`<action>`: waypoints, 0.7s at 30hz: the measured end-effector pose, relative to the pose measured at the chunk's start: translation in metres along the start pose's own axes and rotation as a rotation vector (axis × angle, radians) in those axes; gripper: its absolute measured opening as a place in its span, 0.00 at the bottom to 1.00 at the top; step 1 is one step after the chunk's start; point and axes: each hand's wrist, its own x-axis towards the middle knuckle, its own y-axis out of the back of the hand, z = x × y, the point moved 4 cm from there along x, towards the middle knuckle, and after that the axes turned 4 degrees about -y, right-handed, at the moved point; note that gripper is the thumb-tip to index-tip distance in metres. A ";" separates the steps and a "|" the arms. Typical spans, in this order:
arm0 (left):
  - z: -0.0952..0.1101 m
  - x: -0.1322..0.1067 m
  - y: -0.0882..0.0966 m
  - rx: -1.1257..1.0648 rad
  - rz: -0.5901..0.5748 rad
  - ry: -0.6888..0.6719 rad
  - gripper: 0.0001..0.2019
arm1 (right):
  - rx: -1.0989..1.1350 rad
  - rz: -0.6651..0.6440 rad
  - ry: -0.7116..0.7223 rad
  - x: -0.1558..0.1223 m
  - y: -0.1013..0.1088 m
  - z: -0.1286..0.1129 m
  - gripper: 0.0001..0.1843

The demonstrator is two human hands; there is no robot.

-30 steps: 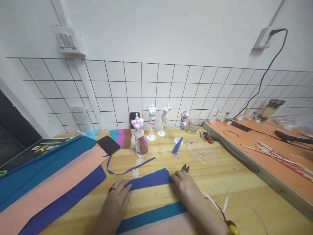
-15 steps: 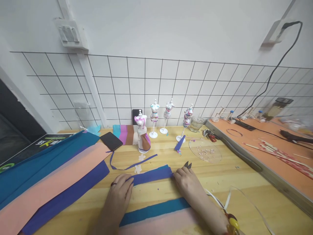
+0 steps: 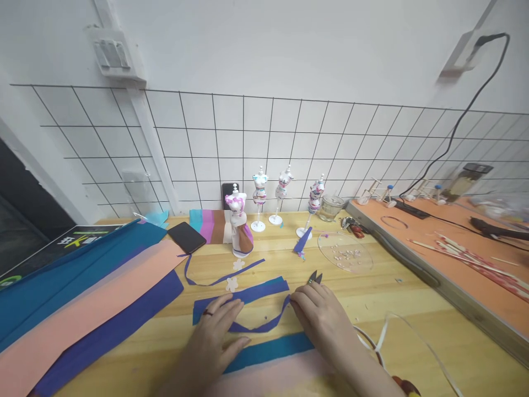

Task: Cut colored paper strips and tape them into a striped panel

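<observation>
My right hand (image 3: 322, 314) pinches one end of a narrow purple strip (image 3: 264, 328), which looks like fabric or paper. That strip sags in a curve toward my left hand (image 3: 215, 336), where its other end goes out of sight. My left hand has its fingers stretched out over a wider purple-and-teal strip (image 3: 260, 291) on the table, its thumb apart. Dark scissor blades (image 3: 315, 277) poke out beyond my right knuckles; their handles are hidden, so I cannot tell whether they are held. Nearer me lies a teal and pink piece (image 3: 268, 353), partly under my forearms.
Small dress-form mannequins (image 3: 259, 190) stand along the tiled wall, one wrapped in brown and purple (image 3: 243, 237). Long coloured sheets (image 3: 124, 281) and a phone (image 3: 187, 237) lie left. A clear disc with beads (image 3: 347, 252) and an orange raised surface (image 3: 463, 242) are right.
The narrow purple strip has come away from the wider one and now hangs from my right hand. My left hand has shifted right, its thumb now spread, uncovering the wider strip's left end.
</observation>
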 end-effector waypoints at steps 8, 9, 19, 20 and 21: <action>-0.002 -0.002 -0.004 -0.068 0.019 -0.080 0.18 | 0.138 0.065 -0.041 -0.004 0.026 -0.008 0.07; -0.003 -0.002 -0.002 -0.066 0.044 -0.066 0.18 | 0.211 0.064 -0.069 -0.006 0.028 -0.008 0.07; 0.004 -0.004 0.018 -0.032 0.178 0.009 0.18 | 1.164 -0.010 -0.709 -0.048 0.015 -0.009 0.08; 0.006 -0.005 0.018 0.000 0.183 0.009 0.18 | 1.276 0.001 -0.788 -0.054 0.013 -0.008 0.09; 0.010 -0.006 0.018 0.030 0.190 0.005 0.17 | 1.371 0.018 -0.855 -0.059 0.012 -0.007 0.11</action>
